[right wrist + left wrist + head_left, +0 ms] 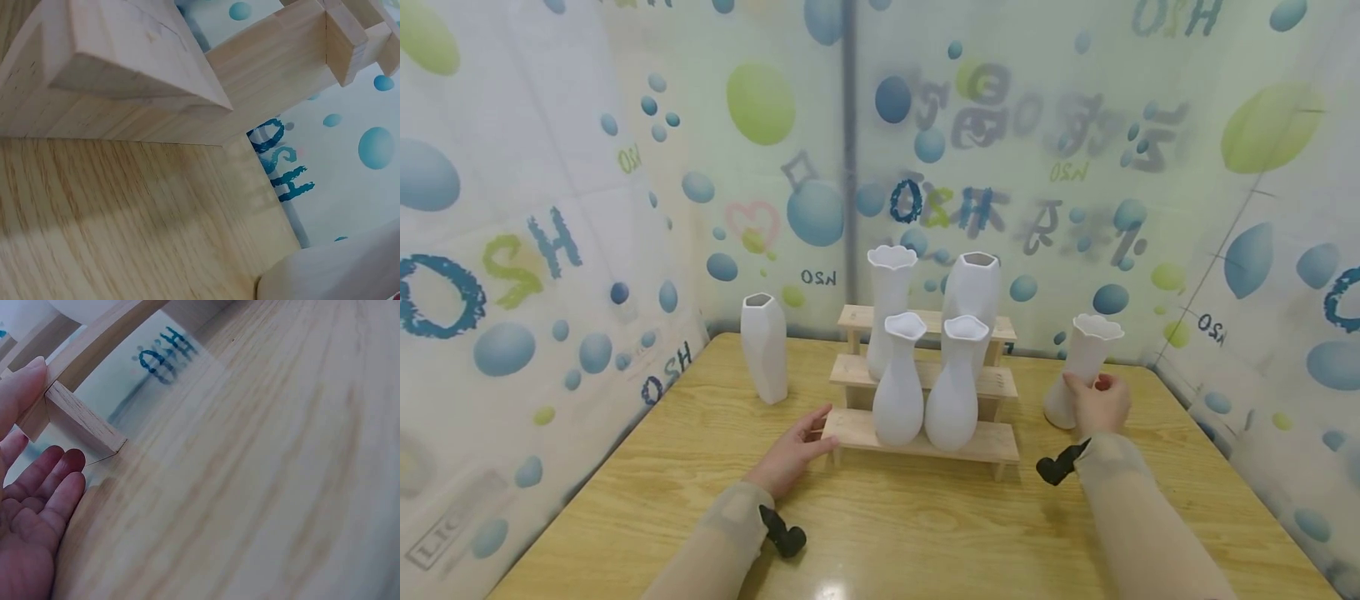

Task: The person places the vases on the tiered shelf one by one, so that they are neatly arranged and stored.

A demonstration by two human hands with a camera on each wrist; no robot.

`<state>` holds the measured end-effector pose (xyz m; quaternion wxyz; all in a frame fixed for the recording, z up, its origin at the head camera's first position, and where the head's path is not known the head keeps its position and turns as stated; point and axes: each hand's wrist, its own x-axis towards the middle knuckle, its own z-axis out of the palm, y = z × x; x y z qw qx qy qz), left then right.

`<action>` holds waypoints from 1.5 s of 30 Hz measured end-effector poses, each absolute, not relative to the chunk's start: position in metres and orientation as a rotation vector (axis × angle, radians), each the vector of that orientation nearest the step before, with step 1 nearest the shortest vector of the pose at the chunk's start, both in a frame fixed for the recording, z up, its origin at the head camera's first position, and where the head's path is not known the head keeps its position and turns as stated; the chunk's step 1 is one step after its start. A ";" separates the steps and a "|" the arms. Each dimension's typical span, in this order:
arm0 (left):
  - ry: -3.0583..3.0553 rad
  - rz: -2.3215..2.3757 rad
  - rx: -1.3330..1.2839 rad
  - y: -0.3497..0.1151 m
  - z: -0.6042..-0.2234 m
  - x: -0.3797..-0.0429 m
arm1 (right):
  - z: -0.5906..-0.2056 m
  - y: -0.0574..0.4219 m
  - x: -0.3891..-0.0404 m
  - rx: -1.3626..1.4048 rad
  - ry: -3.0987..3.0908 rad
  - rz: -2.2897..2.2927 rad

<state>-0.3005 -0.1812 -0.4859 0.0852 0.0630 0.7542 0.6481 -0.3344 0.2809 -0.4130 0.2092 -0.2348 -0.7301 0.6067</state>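
A three-step wooden stand (1000, 442) is in the middle of the table. In the head view my left hand (790, 454) is at the left end of its lowest step, pinching the edge between thumb and fingers. The left wrist view has the thumb (28, 387) against the wood and the other fingers loosely bent below. My right hand (1101, 406) grips a white vase with a scalloped rim (1084, 354) right of the stand; whether its base touches the table is unclear. Part of that vase (337, 269) enters the right wrist view, where the hand is almost wholly hidden.
Two white bulbous vases (898, 404) are on the lowest step. Behind them rise another scalloped vase (889, 292) and a faceted vase (976, 287). A second faceted vase (765, 350) is on the table at the left. Printed curtains (760, 167) surround the wooden table (925, 533).
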 end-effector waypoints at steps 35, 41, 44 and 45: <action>2.262 1.939 0.198 -0.178 -0.484 -0.299 | -0.419 0.279 -0.334 -0.581 -2.172 1.725; 2.249 1.935 0.203 -0.178 -0.482 -0.299 | -0.417 0.279 -0.331 -0.539 -2.198 1.694; 2.250 1.940 0.197 -0.178 -0.483 -0.299 | -0.414 0.278 -0.329 -0.530 -2.212 1.689; 2.251 1.942 0.196 -0.178 -0.482 -0.299 | -0.413 0.278 -0.329 -0.525 -2.220 1.680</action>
